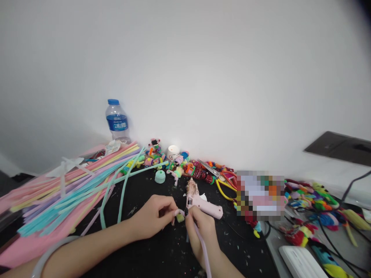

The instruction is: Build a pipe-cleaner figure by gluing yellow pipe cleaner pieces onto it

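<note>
My left hand [153,216] is closed in a pinch on a small yellow-green fuzzy piece [180,217] just above the black table [139,193]. My right hand [204,227] is closed beside it, fingertips pinching a pale lilac pipe cleaner [203,247] that runs down toward me. The two hands meet at the little piece. A pink glue gun [203,202] lies right behind my right hand, nozzle pointing away.
A big sheaf of pastel pipe cleaners [66,189] covers the left. A water bottle [117,121], small fuzzy figures [162,158], a mint coil [160,176], scissors and yellow pliers [220,181] line the wall. Colourful craft pieces [313,200], cables and a white device [301,262] lie right.
</note>
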Demonstrator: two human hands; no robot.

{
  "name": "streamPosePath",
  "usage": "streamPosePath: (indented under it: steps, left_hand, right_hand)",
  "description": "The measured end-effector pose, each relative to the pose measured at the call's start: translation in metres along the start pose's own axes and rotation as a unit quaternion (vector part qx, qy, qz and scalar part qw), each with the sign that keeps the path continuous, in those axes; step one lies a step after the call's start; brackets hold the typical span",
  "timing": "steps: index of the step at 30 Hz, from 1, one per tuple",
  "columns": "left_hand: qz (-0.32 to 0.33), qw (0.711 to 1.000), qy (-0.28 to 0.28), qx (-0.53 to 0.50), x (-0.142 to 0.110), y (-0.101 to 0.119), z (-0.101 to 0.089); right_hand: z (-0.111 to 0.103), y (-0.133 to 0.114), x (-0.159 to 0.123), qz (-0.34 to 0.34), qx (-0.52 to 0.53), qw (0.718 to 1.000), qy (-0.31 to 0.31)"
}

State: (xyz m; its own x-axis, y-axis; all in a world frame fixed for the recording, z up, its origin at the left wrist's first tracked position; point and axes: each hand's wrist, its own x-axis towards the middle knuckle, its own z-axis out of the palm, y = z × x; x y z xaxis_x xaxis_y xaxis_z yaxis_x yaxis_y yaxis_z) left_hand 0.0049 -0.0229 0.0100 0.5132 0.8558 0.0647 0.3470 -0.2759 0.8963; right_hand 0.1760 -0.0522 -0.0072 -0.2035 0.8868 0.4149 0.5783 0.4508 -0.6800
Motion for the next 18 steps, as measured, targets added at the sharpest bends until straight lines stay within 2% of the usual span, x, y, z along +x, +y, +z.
streamPosePath:
  steps: [4,7,12,15,18]
  left_hand:
    - [0.056,0.995,0.035,0.072,-0.001,-0.003,0.003]
    - [0.072,0.992,0.051,0.088,-0.001,-0.003,0.002]
    - [0.064,0.997,0.011,0.033,0.0,0.002,-0.004]
    - [0.062,0.998,-0.014,-0.016,-0.001,0.002,-0.004]
    - [0.065,0.997,-0.037,-0.035,-0.001,0.002,-0.003]
  right_hand:
    - [-0.001,-0.007,-0.001,-0.012,-0.005,0.999,-0.048]
    - [-0.002,-0.009,-0.001,0.014,0.029,0.998,-0.046]
    - [0.0,-0.001,0.001,0.123,0.104,0.987,-0.002]
    - [0.001,0.004,0.001,0.163,0.162,0.973,-0.013]
    - [0.002,0.005,0.0,0.175,0.218,0.959,-0.039]
